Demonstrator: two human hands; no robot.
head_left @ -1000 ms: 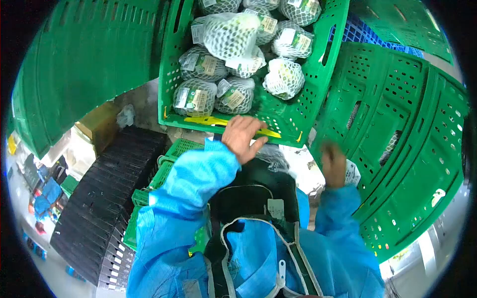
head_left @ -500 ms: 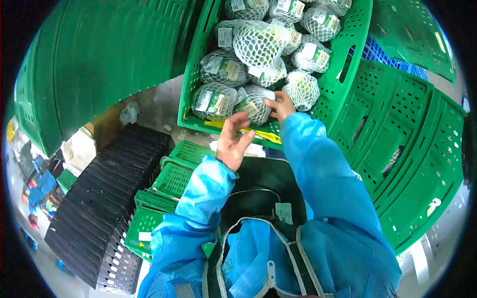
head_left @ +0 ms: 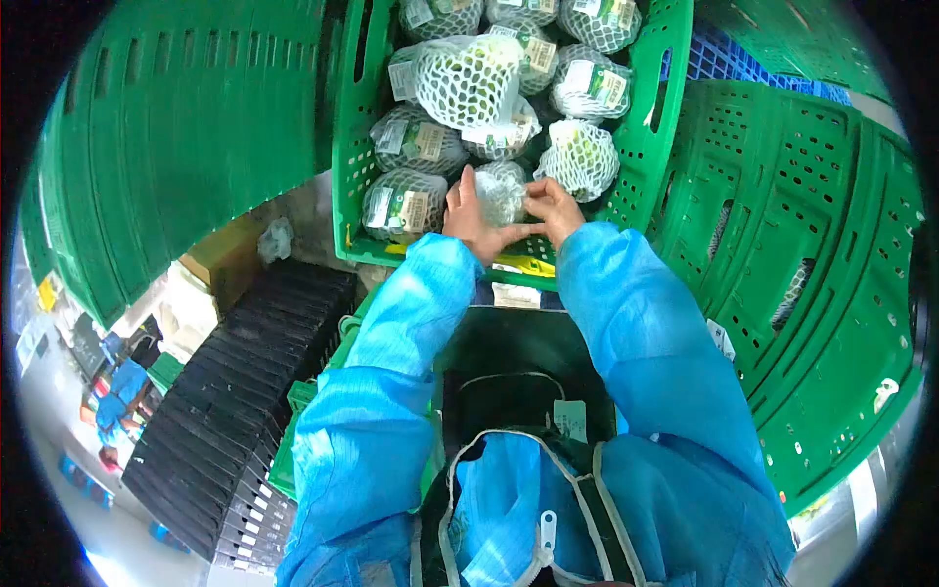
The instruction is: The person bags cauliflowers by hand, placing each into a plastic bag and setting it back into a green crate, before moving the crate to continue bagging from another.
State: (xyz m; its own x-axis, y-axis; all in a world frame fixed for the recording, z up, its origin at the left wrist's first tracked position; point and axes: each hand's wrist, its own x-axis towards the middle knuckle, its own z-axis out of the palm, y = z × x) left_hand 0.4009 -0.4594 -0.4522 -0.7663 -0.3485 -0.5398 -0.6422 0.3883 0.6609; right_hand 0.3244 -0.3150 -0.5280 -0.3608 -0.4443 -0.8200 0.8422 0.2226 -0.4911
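In the head view, we had the pack (head_left: 502, 189) at upper centre in the crate (head_left: 634, 157), left hand (head_left: 472, 223) spread beside it, right hand (head_left: 558, 209) curled against it; whether it clamped, we couldn't tell. Light, even pressure seemed best.

Directly ahead, an open crate (head_left: 641, 147) with packs of produce in rows; in its near part, one pack (head_left: 501, 191) between left hand (head_left: 472, 220) and right hand (head_left: 556, 210). Left of that, in the near left corner, a labelled pack (head_left: 403, 201); to the right and slightly farther in, a netted pack (head_left: 579, 159). Farther back, an upper pack (head_left: 469, 83) on top of others. Along the near edge, a strip (head_left: 528, 264). Left of the crate, a crate stack (head_left: 205, 147); below it in view, a box (head_left: 230, 254), then a tray stack (head_left: 240, 401). To the right, more crates (head_left: 782, 245), with a lattice crate (head_left: 743, 59) behind.
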